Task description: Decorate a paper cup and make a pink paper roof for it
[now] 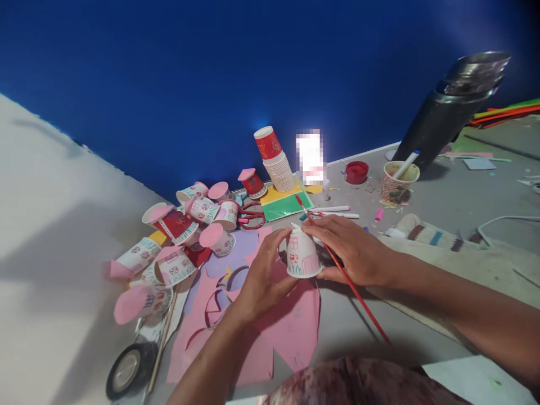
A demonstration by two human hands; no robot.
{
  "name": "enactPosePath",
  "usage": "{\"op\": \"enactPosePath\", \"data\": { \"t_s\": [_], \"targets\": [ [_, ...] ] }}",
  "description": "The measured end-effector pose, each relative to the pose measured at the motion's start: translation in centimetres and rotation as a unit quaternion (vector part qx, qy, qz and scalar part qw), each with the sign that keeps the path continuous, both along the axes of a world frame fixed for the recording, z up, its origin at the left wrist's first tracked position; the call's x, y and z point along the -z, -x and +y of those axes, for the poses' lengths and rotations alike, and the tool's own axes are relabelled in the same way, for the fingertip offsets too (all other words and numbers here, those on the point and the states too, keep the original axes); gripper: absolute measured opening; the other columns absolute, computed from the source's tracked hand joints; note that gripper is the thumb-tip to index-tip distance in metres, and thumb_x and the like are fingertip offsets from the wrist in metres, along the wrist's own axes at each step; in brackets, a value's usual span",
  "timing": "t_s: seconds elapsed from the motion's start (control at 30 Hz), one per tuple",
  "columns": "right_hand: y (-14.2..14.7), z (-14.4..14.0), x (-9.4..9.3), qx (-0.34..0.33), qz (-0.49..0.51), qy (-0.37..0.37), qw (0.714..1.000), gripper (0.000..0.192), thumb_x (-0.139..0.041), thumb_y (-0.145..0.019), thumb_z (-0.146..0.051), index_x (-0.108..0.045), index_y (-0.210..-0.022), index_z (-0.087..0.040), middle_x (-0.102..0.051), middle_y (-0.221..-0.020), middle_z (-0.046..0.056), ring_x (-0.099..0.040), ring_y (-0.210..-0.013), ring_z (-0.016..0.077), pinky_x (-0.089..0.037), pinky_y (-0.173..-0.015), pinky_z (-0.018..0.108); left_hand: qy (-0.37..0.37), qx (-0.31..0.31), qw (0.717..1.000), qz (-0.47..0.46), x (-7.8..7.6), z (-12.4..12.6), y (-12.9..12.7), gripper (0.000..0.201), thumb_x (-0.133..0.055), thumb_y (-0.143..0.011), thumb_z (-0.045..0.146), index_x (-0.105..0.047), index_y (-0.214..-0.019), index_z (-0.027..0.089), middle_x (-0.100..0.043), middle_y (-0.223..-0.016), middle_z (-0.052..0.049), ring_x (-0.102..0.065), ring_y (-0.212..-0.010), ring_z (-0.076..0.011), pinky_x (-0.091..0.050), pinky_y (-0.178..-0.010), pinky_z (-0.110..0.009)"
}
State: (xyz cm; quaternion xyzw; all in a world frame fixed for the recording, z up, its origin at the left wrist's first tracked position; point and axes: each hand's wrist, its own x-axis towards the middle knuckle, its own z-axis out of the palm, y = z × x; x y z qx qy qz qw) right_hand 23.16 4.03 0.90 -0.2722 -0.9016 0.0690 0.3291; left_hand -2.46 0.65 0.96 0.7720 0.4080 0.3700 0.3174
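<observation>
Fingers of right hand (356, 247) hide cup (302, 256) top.

A deep blue wall (211, 67) is rising behind the grey floor (464, 197), meeting a white wall (50, 225) at the left; light is glowing softly on the blue.

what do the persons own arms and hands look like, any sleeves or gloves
Both arms are bare from the bottom edge of the picture to the fingers: no sleeves, gloves, watch or bands show. The left hand and right hand carry no visible rings. Below, between the forearms, lies a patch of mottled reddish-purple fabric, apparently the person's clothing.
</observation>
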Motion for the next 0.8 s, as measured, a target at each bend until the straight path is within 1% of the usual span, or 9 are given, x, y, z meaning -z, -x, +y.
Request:
{"op": "enactPosePath", "data": {
  "t_s": [0.07,0.17,0.23,0.37,0.5,0.57,0.63,0.73,0.8],
  "targets": [
    [-0.1,0.1,-0.2,0.000,0.024,0.024,0.999,0.095,-0.087,-0.082,-0.045,-0.038,-0.158,-0.017,-0.063,-0.146,0.023,-0.061,-0.133,0.0378,-0.050,-0.111,0.055,0.053,-0.003,0.996,-0.072,-0.1,0.1,-0.1,0.082,-0.081,-0.083,0.017,-0.045,-0.154,0.033,-0.049,-0.159,-0.012,-0.048,-0.149,-0.0325,-0.038,-0.126,-0.052],
    [-0.6,0.6,-0.1,0.007,0.050,0.050,0.997,0.110,-0.092,-0.074,-0.051,-0.035,-0.162,-0.017,-0.060,-0.149,0.022,-0.059,-0.135,0.0405,-0.050,-0.111,0.055,0.124,0.002,0.974,-0.189,-0.2,0.3,-0.4,0.073,-0.081,-0.082,0.017,-0.051,-0.148,0.030,-0.048,-0.158,-0.012,-0.049,-0.148,-0.0319,-0.040,-0.124,-0.048],
    [-0.8,1.0,0.2,0.013,0.050,0.056,0.997,0.110,-0.093,-0.073,-0.049,-0.036,-0.162,-0.018,-0.060,-0.150,0.022,-0.057,-0.137,0.0416,-0.050,-0.112,0.056,0.158,0.006,0.959,-0.237,-0.2,0.5,-0.5,0.069,-0.084,-0.079,0.018,-0.055,-0.141,0.030,-0.052,-0.154,-0.011,-0.052,-0.146,-0.0307,-0.045,-0.120,-0.044],
    [-1.1,1.5,0.7,0.059,0.060,0.063,0.994,0.079,-0.078,-0.090,-0.028,-0.041,-0.160,-0.022,-0.064,-0.145,0.018,-0.060,-0.133,0.0378,-0.054,-0.107,0.055,0.211,-0.034,0.937,-0.276,0.4,0.9,-0.4,0.074,-0.089,-0.071,0.017,-0.056,-0.136,0.030,-0.056,-0.151,-0.011,-0.055,-0.143,-0.0309,-0.050,-0.115,-0.042],
    [-2.0,2.3,0.1,0.105,0.133,0.051,0.984,0.050,-0.059,-0.102,-0.021,-0.052,-0.151,-0.028,-0.076,-0.123,0.011,-0.071,-0.111,0.0295,-0.061,-0.091,0.047,0.224,-0.119,0.921,-0.296,1.2,1.4,0.4,0.079,-0.092,-0.066,0.022,-0.053,-0.135,0.028,-0.060,-0.147,-0.013,-0.061,-0.138,-0.0338,-0.056,-0.107,-0.042],
    [-2.8,2.9,-0.3,0.146,0.188,0.060,0.969,0.039,-0.053,-0.106,-0.025,-0.059,-0.144,-0.028,-0.078,-0.118,0.009,-0.074,-0.103,0.0260,-0.061,-0.088,0.043,0.211,-0.157,0.923,-0.280,1.6,1.6,0.8,0.083,-0.094,-0.064,0.028,-0.052,-0.135,0.027,-0.061,-0.147,-0.014,-0.061,-0.137,-0.0360,-0.057,-0.106,-0.042],
    [-3.7,3.5,-0.6,0.210,0.250,0.095,0.940,0.032,-0.049,-0.109,-0.032,-0.067,-0.135,-0.028,-0.081,-0.108,0.006,-0.075,-0.093,0.0225,-0.062,-0.083,0.038,0.195,-0.192,0.934,-0.231,1.8,1.6,1.0,0.084,-0.094,-0.063,0.035,-0.054,-0.136,0.025,-0.063,-0.145,-0.016,-0.061,-0.138,-0.0377,-0.058,-0.106,-0.043],
    [-4.9,4.3,-1.1,0.310,0.332,0.121,0.882,0.036,-0.050,-0.108,-0.047,-0.077,-0.117,-0.026,-0.078,-0.085,0.004,-0.070,-0.070,0.0190,-0.058,-0.064,0.032,0.156,-0.248,0.937,-0.191,1.9,1.5,0.7,0.082,-0.094,-0.062,0.041,-0.059,-0.134,0.024,-0.065,-0.144,-0.015,-0.060,-0.139,-0.0382,-0.053,-0.113,-0.044],
    [-5.7,4.6,-1.6,0.356,0.344,0.112,0.862,0.040,-0.052,-0.105,-0.054,-0.080,-0.105,-0.025,-0.075,-0.078,0.004,-0.066,-0.062,0.0185,-0.054,-0.056,0.031,0.157,-0.273,0.928,-0.200,1.8,1.4,0.4,0.083,-0.095,-0.060,0.044,-0.062,-0.133,0.023,-0.067,-0.142,-0.015,-0.062,-0.136,-0.0394,-0.054,-0.112,-0.046]
  ]
}}
